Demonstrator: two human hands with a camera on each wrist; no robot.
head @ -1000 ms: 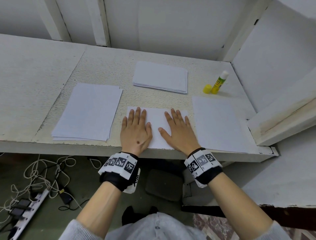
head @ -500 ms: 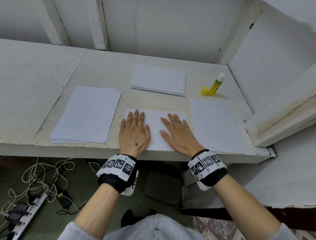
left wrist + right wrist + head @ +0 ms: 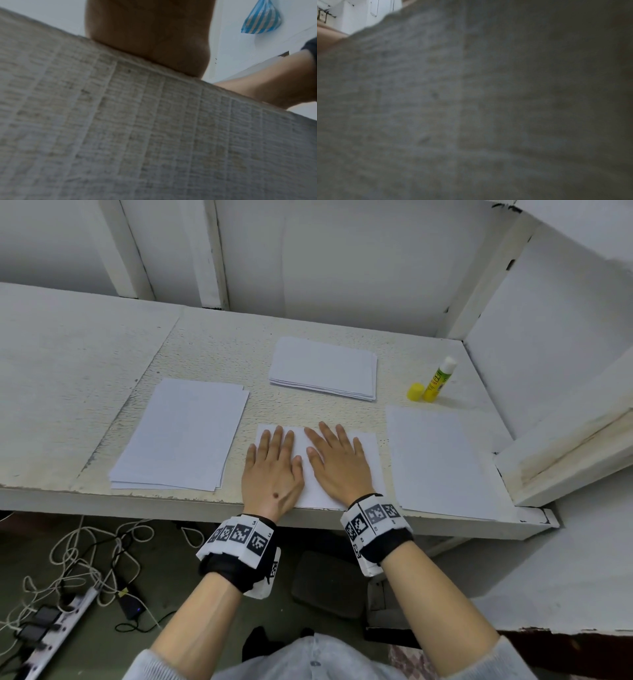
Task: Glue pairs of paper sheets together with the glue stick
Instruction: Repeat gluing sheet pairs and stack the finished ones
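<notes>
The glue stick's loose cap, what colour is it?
Yellow cap, lying beside the glue stick; clearest in the head view.

Head pic sharp; wrist pics dim, blurry

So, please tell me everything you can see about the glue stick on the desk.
The glue stick is a small yellow tube with green print and a white upper end. It stands uncapped at the far right of the white desk, near the side wall. Its yellow cap sits on the desk just to its left, very close; contact is unclear. Neither hand touches it, and it looks like plastic.
</notes>
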